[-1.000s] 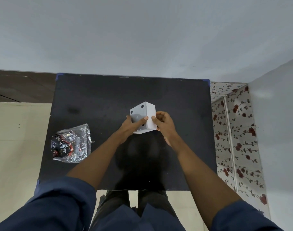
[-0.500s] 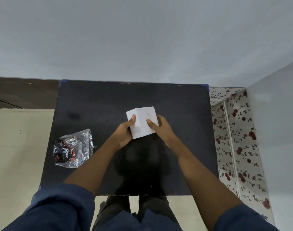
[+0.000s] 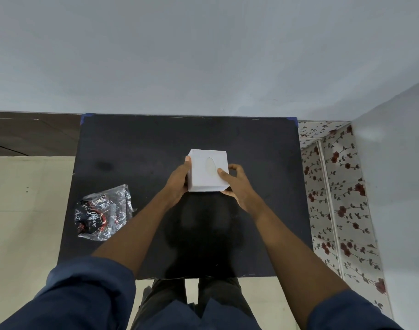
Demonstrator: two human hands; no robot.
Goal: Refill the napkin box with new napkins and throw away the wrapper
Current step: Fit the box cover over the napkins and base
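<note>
A white cube-shaped napkin box (image 3: 204, 171) sits at the middle of the black table (image 3: 141, 148), its face with the oval slot turned up toward me. My left hand (image 3: 178, 181) grips its left side with the thumb on the upper left corner. My right hand (image 3: 237, 184) holds its right side, thumb resting on the top face beside the slot. A crumpled clear plastic wrapper (image 3: 103, 214) with black and red print lies on the table's left part, apart from both hands. No napkin shows through the slot.
The table stands against a pale wall (image 3: 203, 55). A cabinet side with a red flower pattern (image 3: 339, 198) borders the table on the right. Beige floor (image 3: 25, 210) lies to the left, and my legs are below the near edge.
Both hands have turned the box over: the face with dark round feet showed a second ago, and now the face with the oval slot is on top. The wrapper has not moved.
</note>
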